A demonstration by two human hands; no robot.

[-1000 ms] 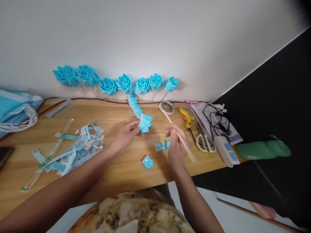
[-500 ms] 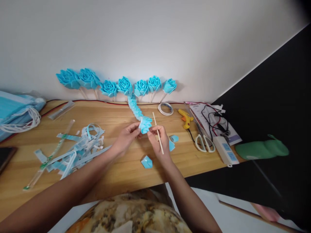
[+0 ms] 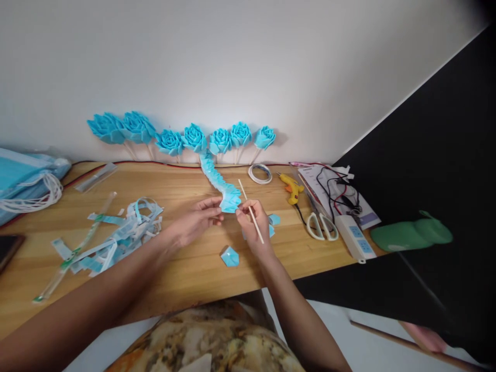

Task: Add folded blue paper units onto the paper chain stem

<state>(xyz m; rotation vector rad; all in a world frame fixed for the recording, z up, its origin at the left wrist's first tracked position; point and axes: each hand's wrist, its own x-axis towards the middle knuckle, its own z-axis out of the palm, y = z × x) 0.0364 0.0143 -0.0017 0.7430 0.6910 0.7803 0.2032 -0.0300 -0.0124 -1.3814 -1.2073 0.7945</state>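
Note:
A chain of overlapping light-blue petals (image 3: 212,173) runs along the table from the back towards me, and its near end lies between my hands. My left hand (image 3: 196,221) pinches the left edge of the end petal between thumb and fingers. My right hand (image 3: 256,225) is closed around a thin pale stick (image 3: 252,212) that slants up to the left, while its fingertips touch the right corner of that petal. A loose folded blue piece (image 3: 230,256) lies in front of my hands. More blue pieces (image 3: 274,219) lie beside my right hand, partly hidden by it.
Several blue flowers on sticks (image 3: 195,137) lean against the wall. Cut strips (image 3: 116,240) are heaped at left, near a pack of blue sheets (image 3: 19,170). On the right are a tape roll (image 3: 260,174), yellow glue gun (image 3: 291,189), scissors (image 3: 322,227), power strip (image 3: 354,237) and green bottle (image 3: 411,233).
The near end of the petal chain has tilted, showing a flatter lower edge. My left fingers have spread along its left side. The whole view has shifted slightly.

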